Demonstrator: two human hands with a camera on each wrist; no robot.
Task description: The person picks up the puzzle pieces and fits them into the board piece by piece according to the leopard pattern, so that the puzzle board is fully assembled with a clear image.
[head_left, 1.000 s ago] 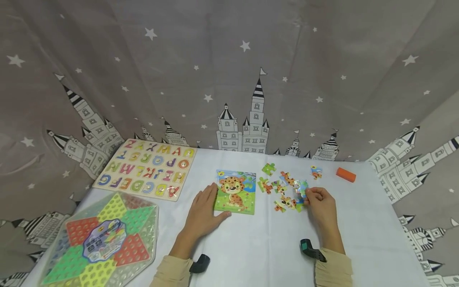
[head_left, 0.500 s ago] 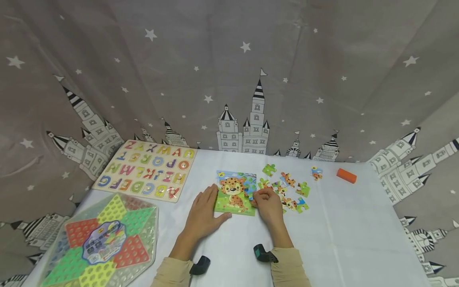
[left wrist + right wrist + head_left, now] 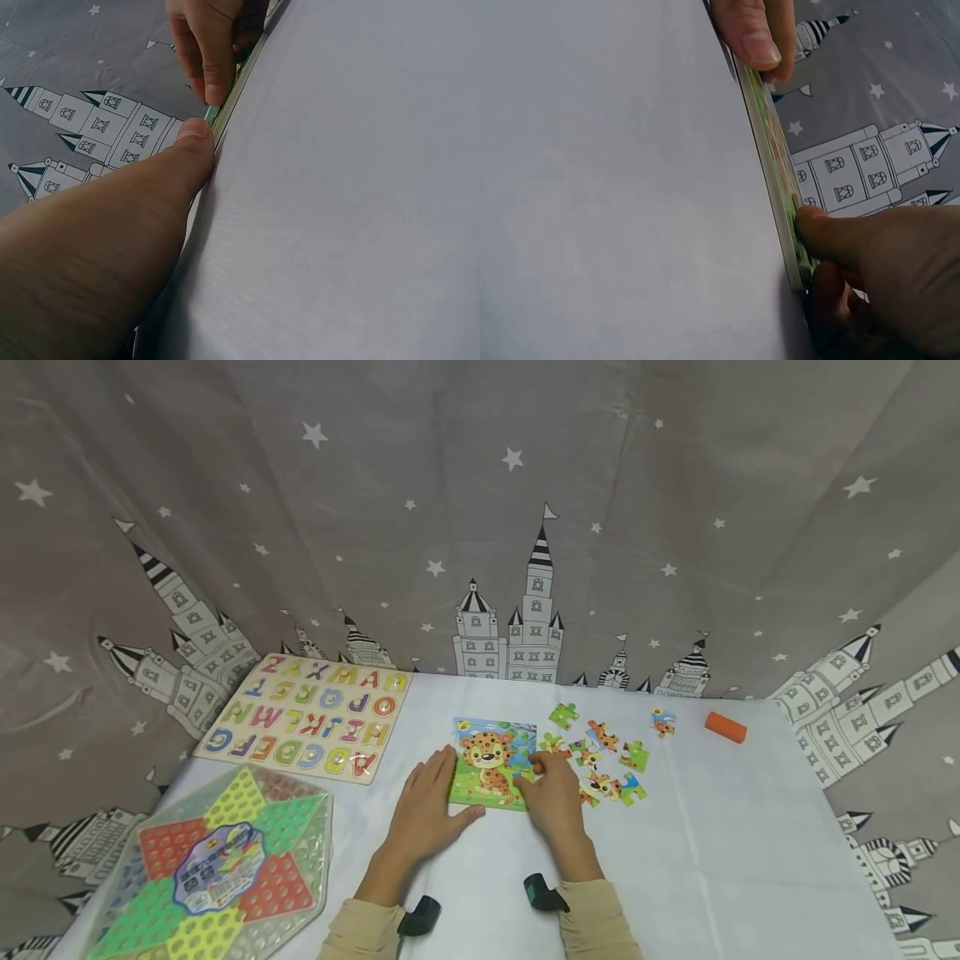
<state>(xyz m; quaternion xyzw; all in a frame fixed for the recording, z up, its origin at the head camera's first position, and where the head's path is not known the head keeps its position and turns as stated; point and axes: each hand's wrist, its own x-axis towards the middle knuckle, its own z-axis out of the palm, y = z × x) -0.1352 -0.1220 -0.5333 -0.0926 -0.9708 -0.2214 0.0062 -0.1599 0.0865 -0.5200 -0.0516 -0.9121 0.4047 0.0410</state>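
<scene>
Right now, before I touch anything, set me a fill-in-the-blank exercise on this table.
1. The picture board, between the left hand and the right hand, shows an animal whose coat has dark ____.
2. On the letter board, the corner letter nearest the left hand is ____.
3. In the head view, the orange object lies to the ____ of the loose puzzle pieces.

Missing words: spots; A; right.

Passable over white cloth [image 3: 780, 852] right of right hand [image 3: 557, 793]; obstructed farther back by loose puzzle pieces [image 3: 588, 758] and orange cylinder [image 3: 725, 727], at left by alphabet board [image 3: 300, 737].
</scene>
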